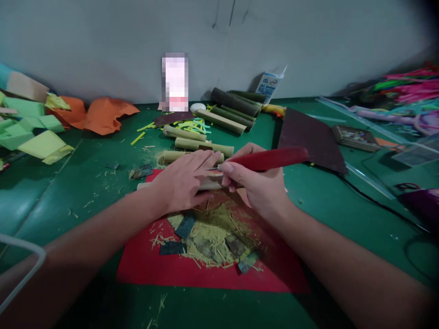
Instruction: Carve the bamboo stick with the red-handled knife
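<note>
My left hand (183, 180) lies over a pale peeled bamboo stick (211, 184), fingers stretched along it and pressing it down above a red sheet (154, 265). My right hand (255, 183) is closed round the red handle of a knife (274, 158), whose tip meets the stick by my left fingertips. Under both hands a heap of bamboo shavings and dark bark pieces (209, 242) covers the red sheet.
Several cut bamboo pieces (202, 145) and darker green tubes (235, 103) lie behind the hands on the green mat (85, 183). A dark sandpaper sheet (310, 137) lies right, coloured paper scraps (37, 128) left, a carton (270, 84) by the wall.
</note>
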The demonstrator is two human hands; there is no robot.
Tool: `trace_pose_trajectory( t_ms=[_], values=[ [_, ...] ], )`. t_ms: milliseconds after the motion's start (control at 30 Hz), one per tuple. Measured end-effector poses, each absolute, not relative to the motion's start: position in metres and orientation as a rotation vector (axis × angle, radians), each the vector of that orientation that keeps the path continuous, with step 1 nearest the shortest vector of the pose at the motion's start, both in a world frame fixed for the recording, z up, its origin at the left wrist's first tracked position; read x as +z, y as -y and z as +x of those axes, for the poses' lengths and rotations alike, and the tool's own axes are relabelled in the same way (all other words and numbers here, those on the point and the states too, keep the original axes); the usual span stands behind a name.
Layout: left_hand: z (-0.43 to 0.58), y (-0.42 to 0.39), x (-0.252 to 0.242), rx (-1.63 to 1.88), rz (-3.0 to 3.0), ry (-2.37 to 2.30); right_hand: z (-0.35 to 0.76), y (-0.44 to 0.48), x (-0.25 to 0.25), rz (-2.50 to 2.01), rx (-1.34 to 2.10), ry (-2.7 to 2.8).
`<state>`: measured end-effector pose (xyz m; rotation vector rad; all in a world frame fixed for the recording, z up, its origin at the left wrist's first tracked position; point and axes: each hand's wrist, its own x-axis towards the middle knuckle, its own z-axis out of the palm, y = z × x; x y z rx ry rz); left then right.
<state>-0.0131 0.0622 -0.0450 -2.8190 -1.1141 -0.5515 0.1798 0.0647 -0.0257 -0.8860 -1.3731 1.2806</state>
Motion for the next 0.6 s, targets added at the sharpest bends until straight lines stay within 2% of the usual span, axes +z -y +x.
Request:
trace_pose_trajectory(
  t_ms=[267,500,600],
  values=[
    [-0.013,-0.064,-0.044,-0.587,-2.821,1.085,0.176,-0.061,-0.028,-0.995,1.144,1.395],
    [-0.012,-0.061,-0.037,-0.390,-2.805,1.148,0.181,-0.075,-0.032,-0.962,1.037,1.251],
    [-0.013,-0.059,-0.035,-0.429,-2.770,1.123,0.185,-0.084,-0.034,-0.984,0.993,1.325]
  ],
)
